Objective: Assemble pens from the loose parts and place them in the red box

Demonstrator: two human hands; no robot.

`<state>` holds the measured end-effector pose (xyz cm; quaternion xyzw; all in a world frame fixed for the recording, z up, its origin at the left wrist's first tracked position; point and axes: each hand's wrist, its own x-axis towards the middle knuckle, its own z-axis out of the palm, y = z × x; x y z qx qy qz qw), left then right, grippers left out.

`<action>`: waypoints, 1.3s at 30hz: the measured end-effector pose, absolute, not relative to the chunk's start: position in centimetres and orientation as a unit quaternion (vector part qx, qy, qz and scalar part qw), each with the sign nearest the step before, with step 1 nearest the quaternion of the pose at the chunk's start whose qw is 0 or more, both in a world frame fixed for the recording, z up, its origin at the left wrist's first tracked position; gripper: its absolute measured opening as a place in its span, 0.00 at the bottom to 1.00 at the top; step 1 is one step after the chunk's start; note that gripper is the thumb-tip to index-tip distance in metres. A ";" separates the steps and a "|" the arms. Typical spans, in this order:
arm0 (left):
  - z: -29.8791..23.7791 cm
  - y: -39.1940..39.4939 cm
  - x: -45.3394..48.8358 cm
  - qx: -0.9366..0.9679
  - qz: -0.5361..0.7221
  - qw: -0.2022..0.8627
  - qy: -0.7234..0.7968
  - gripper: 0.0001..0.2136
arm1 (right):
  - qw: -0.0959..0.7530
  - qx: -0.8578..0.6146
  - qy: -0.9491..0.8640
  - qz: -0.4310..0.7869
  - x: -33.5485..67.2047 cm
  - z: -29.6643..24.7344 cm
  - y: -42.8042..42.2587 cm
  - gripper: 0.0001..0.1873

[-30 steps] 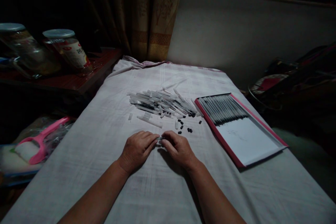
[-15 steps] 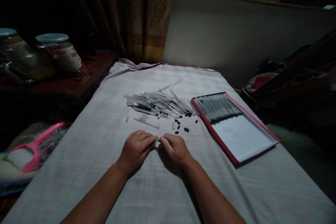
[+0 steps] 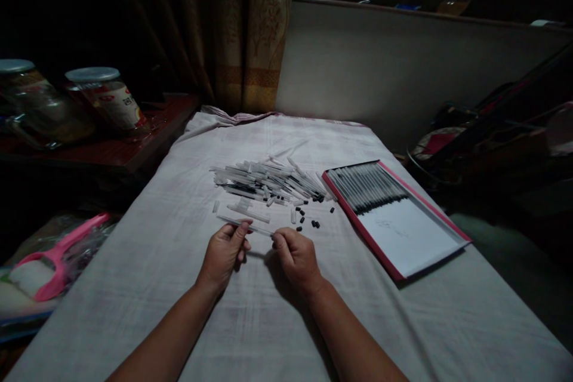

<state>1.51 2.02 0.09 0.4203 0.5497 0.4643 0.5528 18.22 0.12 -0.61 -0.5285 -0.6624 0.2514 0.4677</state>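
Note:
My left hand (image 3: 224,253) pinches a clear pen barrel (image 3: 257,228) near its left part, lifted a little off the white cloth (image 3: 179,286). My right hand (image 3: 293,256) is closed in a pinch at the barrel's right end. Just beyond both hands lies a heap of clear pens (image 3: 268,179) with loose clear caps and several small black plugs (image 3: 308,222). To the right, a red-edged shallow tray (image 3: 416,239) holds a row of finished pens (image 3: 367,186) at its far end.
Two lidded jars (image 3: 110,98) stand on a dark wooden shelf (image 3: 111,152) at the left. A pink-handled tool (image 3: 62,248) lies low at the left. A curtain (image 3: 250,30) hangs behind, and bags (image 3: 483,131) sit at the right.
Both hands rose off the cloth. The left hand drew away to the left, and a long clear barrel now shows between the two hands. The camera tilted slightly.

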 end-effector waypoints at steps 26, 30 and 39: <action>0.1 3.6 -4.2 0.434 0.507 0.508 0.544 0.21 | 0.325 -0.565 -0.739 0.167 20.2 -0.3 3.5 0.11; -1.5 3.0 -2.4 0.543 0.466 0.452 0.533 0.17 | 0.184 -0.575 -0.794 0.065 20.5 1.2 7.4 0.16; -0.9 2.8 -2.5 0.642 0.383 0.383 0.543 0.16 | 0.012 -0.542 -0.839 0.047 19.4 3.3 10.3 0.14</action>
